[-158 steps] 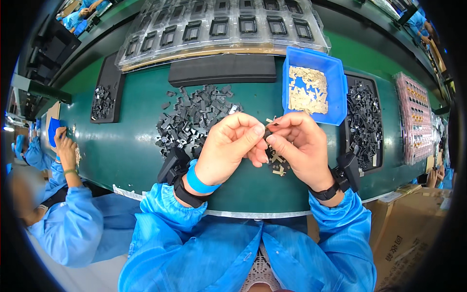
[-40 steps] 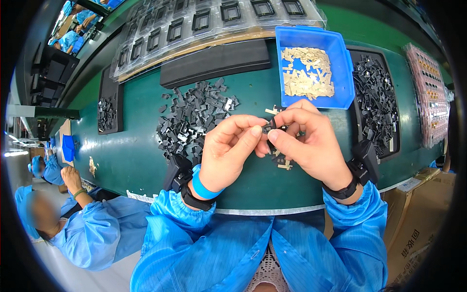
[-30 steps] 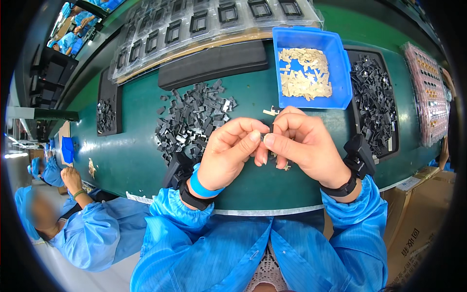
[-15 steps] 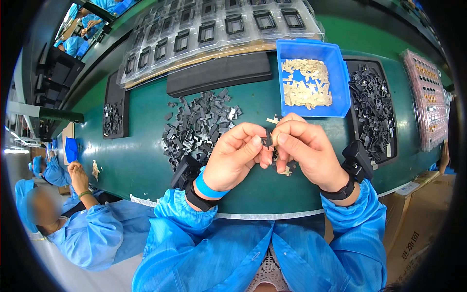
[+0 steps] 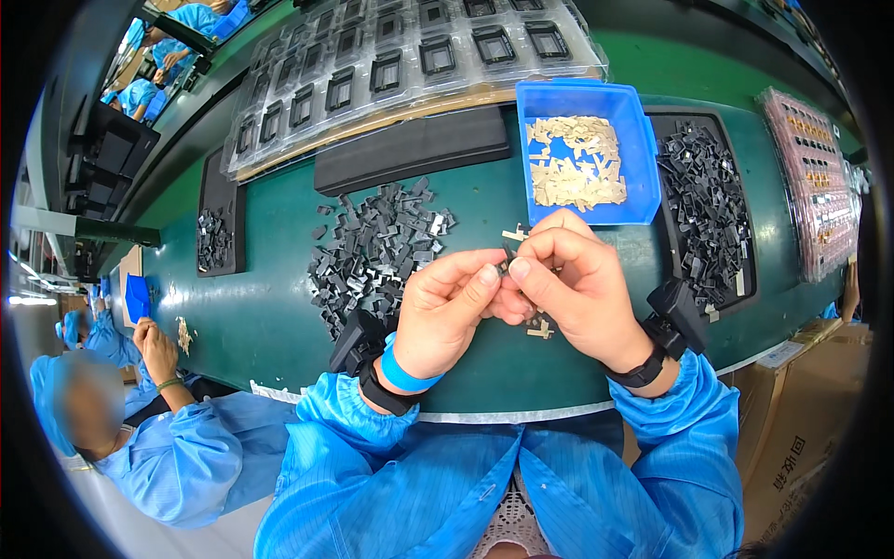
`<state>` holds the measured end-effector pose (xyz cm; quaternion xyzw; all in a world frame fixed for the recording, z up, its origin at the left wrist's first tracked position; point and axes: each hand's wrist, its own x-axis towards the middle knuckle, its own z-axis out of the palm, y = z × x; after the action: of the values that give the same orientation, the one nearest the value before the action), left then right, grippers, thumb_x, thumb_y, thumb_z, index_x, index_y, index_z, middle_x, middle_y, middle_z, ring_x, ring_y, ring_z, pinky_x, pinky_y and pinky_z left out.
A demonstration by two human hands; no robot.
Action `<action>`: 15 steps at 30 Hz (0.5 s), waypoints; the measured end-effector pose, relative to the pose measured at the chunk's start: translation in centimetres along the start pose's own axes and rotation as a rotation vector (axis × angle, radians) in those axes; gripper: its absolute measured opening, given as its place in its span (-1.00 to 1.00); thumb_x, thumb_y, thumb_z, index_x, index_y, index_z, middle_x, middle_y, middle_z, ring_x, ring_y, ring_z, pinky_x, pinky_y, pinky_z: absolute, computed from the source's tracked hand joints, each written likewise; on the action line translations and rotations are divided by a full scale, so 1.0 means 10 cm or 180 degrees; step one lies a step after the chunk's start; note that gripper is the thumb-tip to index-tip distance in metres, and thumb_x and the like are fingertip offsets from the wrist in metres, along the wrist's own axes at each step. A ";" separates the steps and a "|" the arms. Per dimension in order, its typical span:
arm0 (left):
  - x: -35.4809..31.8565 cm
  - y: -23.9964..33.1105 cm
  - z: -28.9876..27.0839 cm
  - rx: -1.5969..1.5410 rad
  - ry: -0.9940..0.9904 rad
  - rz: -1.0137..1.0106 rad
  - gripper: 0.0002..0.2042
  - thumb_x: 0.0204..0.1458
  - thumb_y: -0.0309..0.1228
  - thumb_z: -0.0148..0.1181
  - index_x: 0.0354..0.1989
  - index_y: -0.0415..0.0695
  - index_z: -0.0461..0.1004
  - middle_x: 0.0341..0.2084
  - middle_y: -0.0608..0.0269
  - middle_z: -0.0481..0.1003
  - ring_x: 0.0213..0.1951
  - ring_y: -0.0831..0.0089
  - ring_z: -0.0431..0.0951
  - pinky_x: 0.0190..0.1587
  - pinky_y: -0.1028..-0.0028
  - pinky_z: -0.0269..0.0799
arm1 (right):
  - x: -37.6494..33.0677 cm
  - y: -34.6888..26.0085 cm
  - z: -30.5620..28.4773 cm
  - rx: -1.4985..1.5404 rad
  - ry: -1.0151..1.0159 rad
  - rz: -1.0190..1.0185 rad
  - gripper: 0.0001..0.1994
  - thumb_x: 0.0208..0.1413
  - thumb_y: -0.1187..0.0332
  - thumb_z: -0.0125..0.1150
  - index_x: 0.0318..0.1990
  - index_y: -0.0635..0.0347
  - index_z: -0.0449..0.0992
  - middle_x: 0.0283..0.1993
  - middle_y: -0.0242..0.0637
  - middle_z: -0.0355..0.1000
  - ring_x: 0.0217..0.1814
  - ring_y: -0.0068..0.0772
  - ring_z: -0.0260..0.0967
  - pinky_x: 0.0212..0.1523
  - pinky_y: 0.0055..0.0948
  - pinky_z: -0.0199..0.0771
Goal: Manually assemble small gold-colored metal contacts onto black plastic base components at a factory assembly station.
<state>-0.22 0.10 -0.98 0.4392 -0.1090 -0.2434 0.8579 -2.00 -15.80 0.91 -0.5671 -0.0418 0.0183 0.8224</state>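
Two hands at one small dark part, on the near side of the blue bin

The small dark part (image 5: 504, 265), narrow and angular, is held just nearer the wearer and to the left of the blue bin (image 5: 652, 163); its finer shape is hidden by fingertips. Left hand (image 5: 442, 312): fingers curled, thumb and forefinger closed on the part. Right hand (image 5: 582, 289): likewise pinched on it from the bin's side, fingers bent inward.

Pale flat pieces (image 5: 577, 186) lie within the bin. Left of it spreads a loose heap of black parts (image 5: 377, 247), with green tabletop (image 5: 480, 200) showing between. Right of it, close by, stands a filled black tray (image 5: 684, 115). Well nearer the wearer than the bin runs the table's pale front edge (image 5: 512, 413), with green surface showing between hands and edge.

Beyond the table, right of and nearer than the bin, a cardboard box (image 5: 815, 401) bears dark printed characters (image 5: 790, 461)
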 end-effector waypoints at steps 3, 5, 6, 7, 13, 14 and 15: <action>-0.02 0.00 0.05 0.0198 0.0174 0.0042 -0.78 0.12 -0.50 -0.04 -0.07 -0.26 0.37 -0.41 0.09 0.50 -0.38 0.36 0.55 -0.29 0.39 0.54 | 0.01 0.06 -0.02 -0.0993 0.0160 -0.0706 -0.92 0.04 0.50 0.13 -0.43 0.33 0.42 -0.37 -0.36 0.19 -0.51 -0.66 0.28 -0.57 -0.69 0.29; -0.03 -0.01 0.05 0.0184 0.0155 0.0073 -0.77 0.12 -0.51 -0.03 -0.07 -0.26 0.37 -0.41 0.08 0.50 -0.38 0.36 0.55 -0.30 0.39 0.54 | 0.01 0.08 -0.02 -0.1292 0.0245 -0.0956 -0.92 0.03 0.51 0.13 -0.43 0.35 0.41 -0.37 -0.35 0.18 -0.50 -0.66 0.27 -0.58 -0.67 0.27; -0.04 -0.01 0.05 0.0164 0.0136 0.0114 -0.77 0.11 -0.51 -0.03 -0.06 -0.26 0.37 -0.40 0.07 0.50 -0.38 0.36 0.55 -0.30 0.39 0.54 | 0.01 0.09 -0.01 -0.1290 0.0250 -0.0952 -0.92 0.03 0.51 0.13 -0.43 0.35 0.41 -0.37 -0.35 0.18 -0.50 -0.66 0.27 -0.58 -0.67 0.27; -0.04 -0.02 0.04 0.0164 0.0135 0.0106 -0.77 0.11 -0.51 -0.03 -0.06 -0.26 0.37 -0.40 0.07 0.50 -0.38 0.36 0.55 -0.30 0.39 0.54 | 0.00 0.10 0.00 -0.1136 0.0240 -0.0880 -0.93 0.03 0.52 0.13 -0.43 0.35 0.41 -0.36 -0.35 0.18 -0.49 -0.66 0.28 -0.56 -0.67 0.29; -0.01 -0.03 0.02 -0.0035 0.0160 -0.0075 -0.78 0.11 -0.49 -0.03 -0.07 -0.25 0.37 -0.38 0.07 0.50 -0.41 0.38 0.54 -0.35 0.44 0.54 | -0.01 0.06 -0.01 -0.0680 0.0122 -0.0504 -0.96 0.01 0.55 0.11 -0.40 0.35 0.42 -0.31 -0.31 0.18 -0.45 -0.63 0.32 -0.52 -0.68 0.36; -0.01 -0.03 0.02 -0.0106 0.0227 -0.0091 -0.78 0.12 -0.49 -0.03 -0.07 -0.25 0.37 -0.38 0.07 0.50 -0.41 0.39 0.54 -0.35 0.45 0.53 | -0.01 0.07 -0.01 -0.0691 0.0087 -0.0478 -0.96 0.00 0.56 0.10 -0.40 0.36 0.42 -0.30 -0.31 0.17 -0.44 -0.62 0.33 -0.50 -0.68 0.37; -0.01 -0.02 0.02 -0.0181 0.0294 -0.0104 -0.78 0.12 -0.49 -0.04 -0.08 -0.25 0.37 -0.38 0.07 0.50 -0.41 0.39 0.54 -0.35 0.45 0.53 | -0.01 0.07 -0.01 -0.0687 0.0091 -0.0475 -0.96 0.00 0.56 0.10 -0.40 0.36 0.42 -0.30 -0.31 0.17 -0.44 -0.62 0.33 -0.50 -0.68 0.37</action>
<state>-0.44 -0.10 -1.07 0.4271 -0.0551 -0.2397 0.8701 -2.08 -15.69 0.25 -0.6477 -0.0738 -0.0556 0.7562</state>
